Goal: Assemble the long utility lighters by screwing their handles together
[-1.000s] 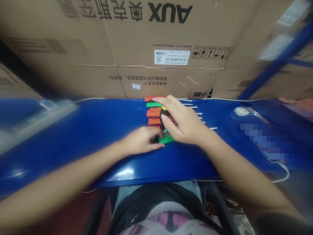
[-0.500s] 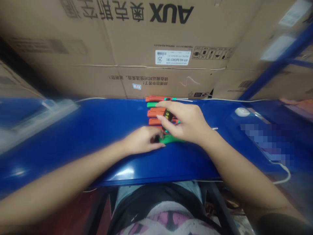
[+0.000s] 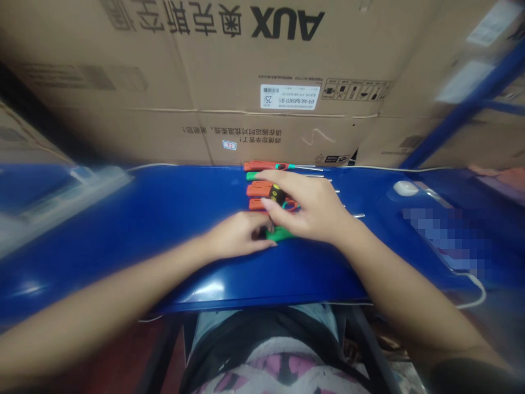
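Head view: the right hand (image 3: pixel 315 210) curls closed around a black-and-yellow tool (image 3: pixel 278 192), right over the screwdriver row (image 3: pixel 258 190) on the blue table (image 3: pixel 164 219). Handles point left, shafts right. The left hand (image 3: pixel 238 235) sits nearer the green screwdriver (image 3: pixel 281 234), fingertips at its butt end; actual grip, can't tell.

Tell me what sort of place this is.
Likely a warehouse or stockroom: big AUX cardboard cartons stacked behind a blue worktable, a blue rack upright, and screwdrivers laid in a row.

Dim, even light; edges blurred and stretched, faint glare on the blue table (image 3: pixel 205 287).
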{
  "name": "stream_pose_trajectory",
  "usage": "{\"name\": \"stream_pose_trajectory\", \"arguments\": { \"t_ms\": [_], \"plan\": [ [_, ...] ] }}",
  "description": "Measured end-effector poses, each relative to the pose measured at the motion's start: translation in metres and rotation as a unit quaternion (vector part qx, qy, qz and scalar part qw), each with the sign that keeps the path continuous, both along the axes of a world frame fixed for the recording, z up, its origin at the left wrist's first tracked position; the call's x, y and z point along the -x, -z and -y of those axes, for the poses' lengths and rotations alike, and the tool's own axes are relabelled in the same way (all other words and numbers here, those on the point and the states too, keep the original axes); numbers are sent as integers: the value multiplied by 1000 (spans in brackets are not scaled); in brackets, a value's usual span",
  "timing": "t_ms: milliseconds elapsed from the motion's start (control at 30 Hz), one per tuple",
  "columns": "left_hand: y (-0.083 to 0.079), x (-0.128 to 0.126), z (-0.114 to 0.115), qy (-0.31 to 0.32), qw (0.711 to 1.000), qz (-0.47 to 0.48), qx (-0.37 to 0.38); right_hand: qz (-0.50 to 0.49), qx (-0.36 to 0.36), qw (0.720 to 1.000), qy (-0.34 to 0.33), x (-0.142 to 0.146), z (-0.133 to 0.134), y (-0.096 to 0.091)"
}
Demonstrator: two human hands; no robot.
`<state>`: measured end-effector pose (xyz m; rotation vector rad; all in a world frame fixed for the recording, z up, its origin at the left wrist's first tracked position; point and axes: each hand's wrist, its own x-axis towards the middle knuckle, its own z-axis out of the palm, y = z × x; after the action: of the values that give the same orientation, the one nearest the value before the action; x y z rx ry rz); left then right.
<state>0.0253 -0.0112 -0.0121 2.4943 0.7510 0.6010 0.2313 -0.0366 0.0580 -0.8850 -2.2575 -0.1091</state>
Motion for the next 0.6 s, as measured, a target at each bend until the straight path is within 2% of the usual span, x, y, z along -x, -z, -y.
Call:
{"name": "stream_pose_trajectory", "arguments": {
  "t_ms": [233, 400, 600],
  "plan": [
    [-1, 0, 0, -3, 1000, -6, 3, 11, 16, 1000, 5, 1, 1, -2],
    [-1, 0, 0, -7, 1000, -14, 9, -9, -12, 1000, 8, 0, -1, -1],
    [-2, 0, 1, -1, 1000, -1, 4, 13, 14, 1000, -5, 0, 0, -1]
  ]
}}
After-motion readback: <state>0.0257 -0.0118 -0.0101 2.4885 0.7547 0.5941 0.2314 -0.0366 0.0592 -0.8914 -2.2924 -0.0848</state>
